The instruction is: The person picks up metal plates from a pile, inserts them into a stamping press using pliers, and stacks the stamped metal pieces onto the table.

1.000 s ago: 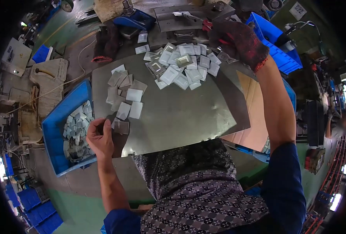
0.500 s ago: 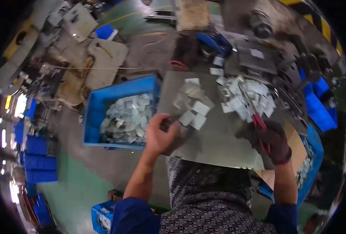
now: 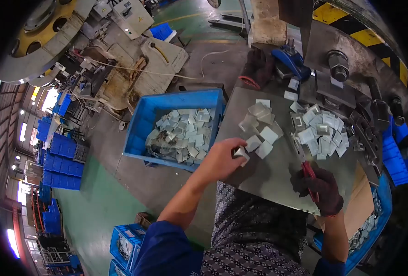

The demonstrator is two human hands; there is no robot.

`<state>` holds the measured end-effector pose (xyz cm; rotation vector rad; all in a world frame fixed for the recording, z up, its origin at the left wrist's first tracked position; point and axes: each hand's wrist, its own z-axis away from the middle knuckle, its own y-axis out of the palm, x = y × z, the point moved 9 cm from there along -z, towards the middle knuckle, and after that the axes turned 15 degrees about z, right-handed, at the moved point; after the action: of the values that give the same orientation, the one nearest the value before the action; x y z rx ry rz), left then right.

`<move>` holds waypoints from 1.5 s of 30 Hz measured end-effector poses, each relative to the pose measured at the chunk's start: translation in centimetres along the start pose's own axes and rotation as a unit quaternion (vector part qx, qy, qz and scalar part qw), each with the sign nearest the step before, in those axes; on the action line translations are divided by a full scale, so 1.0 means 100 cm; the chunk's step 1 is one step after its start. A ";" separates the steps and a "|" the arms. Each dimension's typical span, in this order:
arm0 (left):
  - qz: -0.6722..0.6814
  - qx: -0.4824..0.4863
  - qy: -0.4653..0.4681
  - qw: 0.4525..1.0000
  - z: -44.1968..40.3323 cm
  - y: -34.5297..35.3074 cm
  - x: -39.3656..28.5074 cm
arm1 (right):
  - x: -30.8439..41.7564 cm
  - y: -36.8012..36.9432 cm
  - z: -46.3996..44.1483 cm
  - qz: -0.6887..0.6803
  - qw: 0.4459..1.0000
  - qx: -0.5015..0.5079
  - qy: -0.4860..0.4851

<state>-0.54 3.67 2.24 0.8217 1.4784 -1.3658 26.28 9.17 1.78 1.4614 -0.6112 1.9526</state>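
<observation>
My bare left hand [image 3: 220, 160] pinches a small metal plate [image 3: 242, 157] between thumb and fingers, over the left edge of the steel tabletop [image 3: 268, 181]. Just beyond it lies a loose group of flat metal squares [image 3: 269, 134]. In a dark glove, my right hand [image 3: 322, 189] is closed around red-handled pliers [image 3: 309, 174]. Their jaws point away from me, at the near edge of a larger heap of bent metal pieces [image 3: 323, 131]. Whether the jaws grip anything, I cannot tell.
A blue bin [image 3: 137, 131] with many metal pieces stands left of the tabletop. Behind lie a dark glove [image 3: 258, 66] and a blue device [image 3: 291, 62], near press tooling with a large bolt [image 3: 338, 64]. Cardboard [image 3: 358, 191] and another blue bin [image 3: 383, 202] are at right.
The view has shifted, so the bench appears farther right. My left hand now shows a metal plate in its fingers. The pliers' jaws have drawn back from over the heap to its near edge.
</observation>
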 end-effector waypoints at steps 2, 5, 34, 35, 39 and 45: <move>0.099 -0.005 -0.005 0.995 0.003 -0.005 0.003 | -0.001 0.004 -0.003 -0.015 1.000 0.018 0.005; 0.229 -0.043 0.016 0.972 0.008 -0.018 0.011 | -0.008 0.002 0.000 -0.001 0.997 -0.016 0.071; 0.178 -0.149 0.219 0.948 0.006 -0.007 0.002 | 0.021 -0.001 0.026 0.085 0.990 0.009 0.114; 0.126 -0.159 0.224 0.953 0.008 -0.016 0.006 | 0.032 -0.022 0.021 0.113 0.989 -0.028 0.092; 0.209 -0.185 0.193 0.941 0.006 -0.029 0.038 | 0.082 -0.110 -0.001 0.202 0.967 -0.156 0.004; 0.187 -0.180 0.190 0.947 0.006 -0.023 0.036 | 0.101 -0.157 -0.024 0.161 0.959 -0.227 -0.060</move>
<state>-3.81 2.30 -0.22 1.0955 1.6916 -0.6497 33.80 23.83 10.76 1.2461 -1.3269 1.7946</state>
